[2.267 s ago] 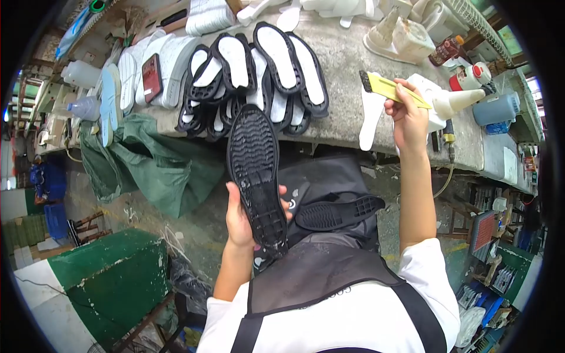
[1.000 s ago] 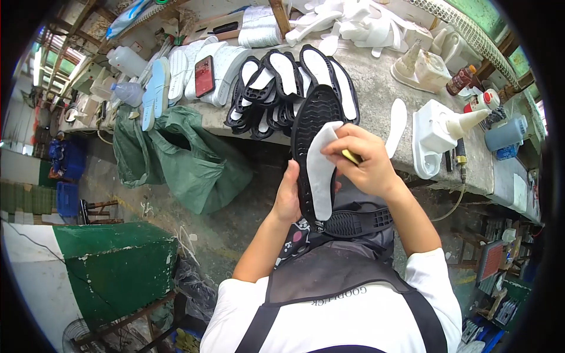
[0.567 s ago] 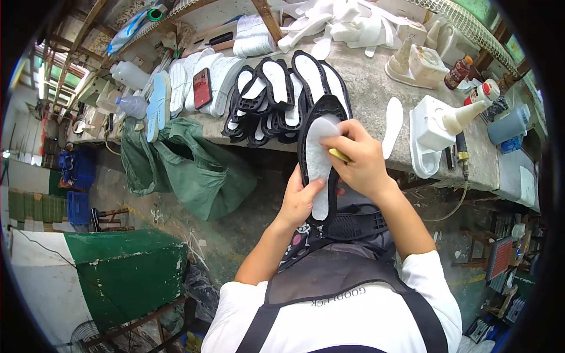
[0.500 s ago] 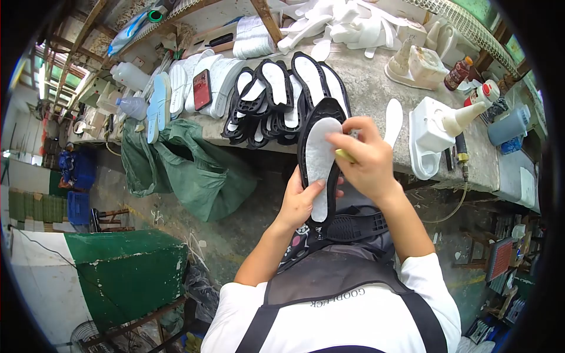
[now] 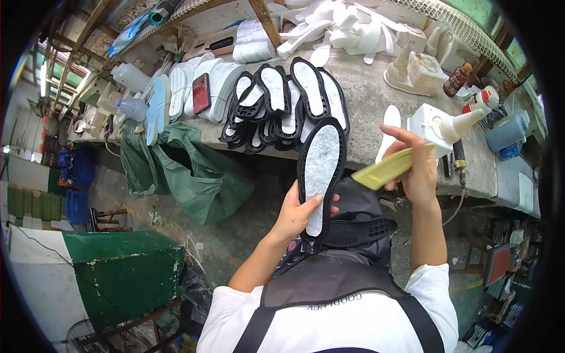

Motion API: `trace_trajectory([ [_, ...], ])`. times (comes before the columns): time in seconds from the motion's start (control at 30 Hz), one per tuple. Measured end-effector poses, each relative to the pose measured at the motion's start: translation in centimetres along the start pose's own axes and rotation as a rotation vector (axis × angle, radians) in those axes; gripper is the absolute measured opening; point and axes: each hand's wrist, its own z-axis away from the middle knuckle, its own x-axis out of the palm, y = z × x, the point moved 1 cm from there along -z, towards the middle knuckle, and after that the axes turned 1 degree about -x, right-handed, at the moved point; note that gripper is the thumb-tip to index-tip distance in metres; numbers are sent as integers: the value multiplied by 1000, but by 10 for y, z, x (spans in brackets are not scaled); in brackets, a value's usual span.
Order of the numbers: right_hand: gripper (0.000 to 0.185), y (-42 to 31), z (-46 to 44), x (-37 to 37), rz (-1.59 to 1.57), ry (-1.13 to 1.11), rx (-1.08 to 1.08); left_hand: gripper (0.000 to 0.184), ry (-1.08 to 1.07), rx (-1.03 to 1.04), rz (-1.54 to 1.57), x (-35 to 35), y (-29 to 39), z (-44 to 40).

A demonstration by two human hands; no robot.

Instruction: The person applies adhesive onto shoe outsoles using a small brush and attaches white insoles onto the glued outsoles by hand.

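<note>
My left hand point(image 5: 297, 213) is closed around the heel half of a black shoe sole point(image 5: 303, 162), thumb on top. A grey-white insole point(image 5: 322, 162) lies flat inside the sole's raised rim. To the right, my right hand point(image 5: 421, 173) grips a flat yellow scraper point(image 5: 382, 170), its blade pointing left, apart from the sole. Another black sole point(image 5: 360, 232) rests on my lap, tread side up. Just beyond my right hand, a white insole point(image 5: 390, 126) lies at the table's edge beside a white bottle with a cone spout point(image 5: 425, 125).
On the worktable point(image 5: 368, 88) stand a pile of black soles with white insoles point(image 5: 288, 109), white cut pieces point(image 5: 353, 29), a red phone point(image 5: 201, 93) and a brown bottle point(image 5: 458, 80). Green cloth point(image 5: 200, 182) hangs off the front edge. A hose point(image 5: 462, 203) dangles at right.
My right hand has moved right, away from the insole, and the yellow scraper now shows fully. My left hand has lowered the sole slightly toward me.
</note>
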Motion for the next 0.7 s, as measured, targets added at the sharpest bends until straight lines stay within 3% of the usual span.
trace_trajectory([
  [0.07,30,-4,-3,18,5,-128,19,38,4,8,7,3,1,5],
  [0.1,22,-4,-8,25,183,-296,-54,38,12,22,12,7,0,7],
  [0.13,23,0,-17,34,431,-438,-332,38,16,36,17,9,-1,10],
  [0.2,17,14,-25,40,626,-405,-420,39,1,19,-2,7,-1,14],
  [0.27,19,20,-36,39,683,-185,-415,40,33,6,-19,4,1,17],
  [0.33,29,23,-11,59,845,-387,-600,64,-55,32,-79,-10,7,18],
  [0.4,28,23,14,73,701,-648,-599,82,-134,141,-108,-21,17,20],
  [0.43,28,18,12,69,622,-547,-598,104,-136,122,-141,-22,26,20],
  [0.47,28,9,12,60,544,-448,-590,109,-151,217,-139,-27,32,15],
  [0.53,27,-6,14,33,453,-199,-576,109,-69,315,-226,-36,55,5],
  [0.6,18,-5,29,13,238,128,-496,99,9,272,-272,-58,77,-12],
  [0.7,16,10,36,1,177,180,-426,80,150,320,-232,-72,118,-49],
])
